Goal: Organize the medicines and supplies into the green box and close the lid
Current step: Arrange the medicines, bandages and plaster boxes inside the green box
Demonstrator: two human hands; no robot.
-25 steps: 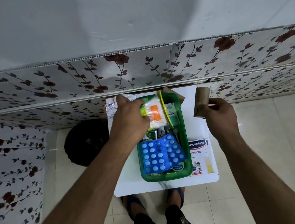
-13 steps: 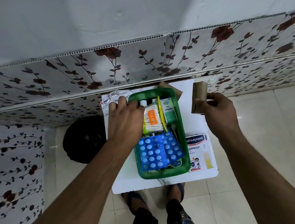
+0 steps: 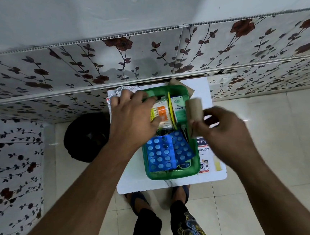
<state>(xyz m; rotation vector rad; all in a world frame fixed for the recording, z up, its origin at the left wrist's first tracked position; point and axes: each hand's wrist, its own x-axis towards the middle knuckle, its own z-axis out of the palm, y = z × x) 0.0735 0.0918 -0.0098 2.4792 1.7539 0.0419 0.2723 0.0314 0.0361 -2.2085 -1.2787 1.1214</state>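
On the white tabletop (image 3: 135,182) stands the green box (image 3: 171,173), uncovered and full of medicines. Left hand (image 3: 133,119) fingers press the cotton swab pack (image 3: 161,113) inside; right hand (image 3: 224,130) fingers hold a brown roll (image 3: 194,110) over its right edge.

The box (image 3: 171,174) sits mid-worktop (image 3: 134,184); blister packs (image 3: 160,155) lie in its near end, a plaster packet (image 3: 204,156) lies right, foil strips (image 3: 114,100) at the far-left corner.
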